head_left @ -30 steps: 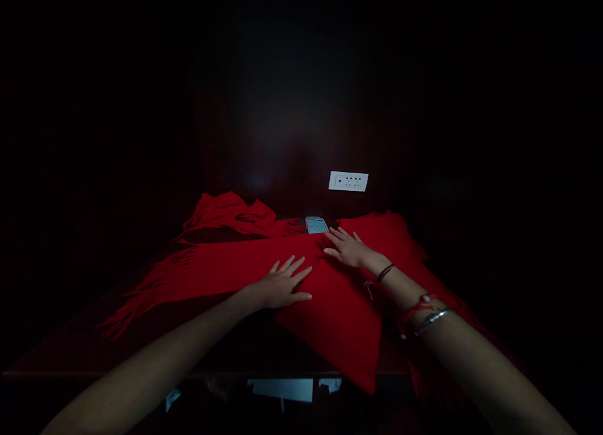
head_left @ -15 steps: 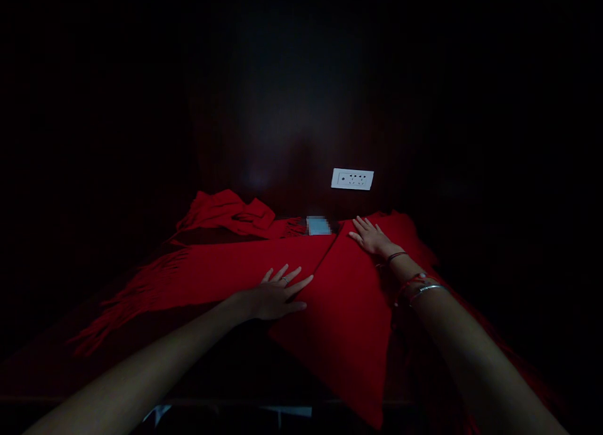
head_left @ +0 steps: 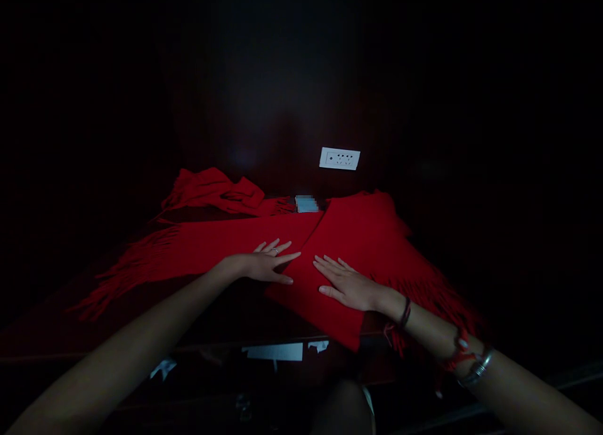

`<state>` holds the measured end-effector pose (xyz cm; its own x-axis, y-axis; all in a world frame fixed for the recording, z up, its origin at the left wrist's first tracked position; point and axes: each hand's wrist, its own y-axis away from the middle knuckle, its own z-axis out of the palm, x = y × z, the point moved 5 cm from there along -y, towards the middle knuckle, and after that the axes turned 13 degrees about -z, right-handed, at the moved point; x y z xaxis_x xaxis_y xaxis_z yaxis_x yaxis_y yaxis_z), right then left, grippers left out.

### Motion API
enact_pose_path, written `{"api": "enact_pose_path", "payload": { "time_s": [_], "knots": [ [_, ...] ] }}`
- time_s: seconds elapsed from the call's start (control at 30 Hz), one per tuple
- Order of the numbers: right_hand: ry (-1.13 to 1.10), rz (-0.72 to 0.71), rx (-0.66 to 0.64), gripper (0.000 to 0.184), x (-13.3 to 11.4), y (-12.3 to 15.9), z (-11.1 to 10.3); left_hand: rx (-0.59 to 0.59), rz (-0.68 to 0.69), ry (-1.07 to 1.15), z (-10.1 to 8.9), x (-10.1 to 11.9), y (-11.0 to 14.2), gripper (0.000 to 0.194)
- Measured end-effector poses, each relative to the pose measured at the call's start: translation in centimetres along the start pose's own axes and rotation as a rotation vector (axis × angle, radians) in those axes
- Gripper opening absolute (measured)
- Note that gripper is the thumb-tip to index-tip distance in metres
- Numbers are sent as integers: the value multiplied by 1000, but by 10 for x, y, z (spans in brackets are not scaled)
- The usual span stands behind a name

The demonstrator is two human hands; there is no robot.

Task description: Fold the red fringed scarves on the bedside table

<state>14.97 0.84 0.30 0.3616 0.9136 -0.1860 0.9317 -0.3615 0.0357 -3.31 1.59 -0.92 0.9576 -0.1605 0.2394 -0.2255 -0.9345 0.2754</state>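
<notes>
A red fringed scarf (head_left: 372, 234) lies folded across a dark tabletop, one part running left to a fringe and another crossing over it at an angle. One corner hangs over the front edge. On the cloth near the fold rests my left hand (head_left: 266, 265), fingers spread, a ring on one finger. My right hand (head_left: 346, 284) lies flat on the overlapping part, fingers extended, with bracelets around the wrist. Neither hand grips anything.
Behind, at the left, is a crumpled red fringed cloth (head_left: 211, 190). A small pale, blurred-out item (head_left: 306, 204) sits by the wall. The wall carries a white socket plate (head_left: 340, 159). White paper (head_left: 276, 351) shows below the table's front edge. Surroundings are very dark.
My right hand has slid from the scarf's far part back toward me, close to my left hand. The left hand stays on the cloth. The view has tilted downward, showing more below the edge.
</notes>
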Motion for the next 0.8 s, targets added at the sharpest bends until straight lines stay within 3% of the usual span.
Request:
{"api": "enact_pose_path", "payload": {
  "time_s": [0.17, 0.3, 0.43, 0.53, 0.7, 0.8],
  "knots": [
    [-49, 94, 24, 64, -1, 17, -2, -9, 3, 10, -4, -2, 2, 82],
    [-47, 64, 125, 66, -39, 9, -1, -24, 51, -37, -7, 7, 15, 89],
    [-34, 151, 112, 68, -63, -2, 14, -115, 27, -112, -4, 11, 25, 98],
    [-5, 180, 85, 65, -61, 1, 21, -146, -33, -131, -3, 5, 22, 100],
    [-42, 168, 33, 69, -51, 13, 19, -142, -20, -134, -4, 0, 16, 102],
    [-107, 215, 55, 72, -54, 0, 15, -143, -8, -123, -5, 1, 17, 101]
  ]
}}
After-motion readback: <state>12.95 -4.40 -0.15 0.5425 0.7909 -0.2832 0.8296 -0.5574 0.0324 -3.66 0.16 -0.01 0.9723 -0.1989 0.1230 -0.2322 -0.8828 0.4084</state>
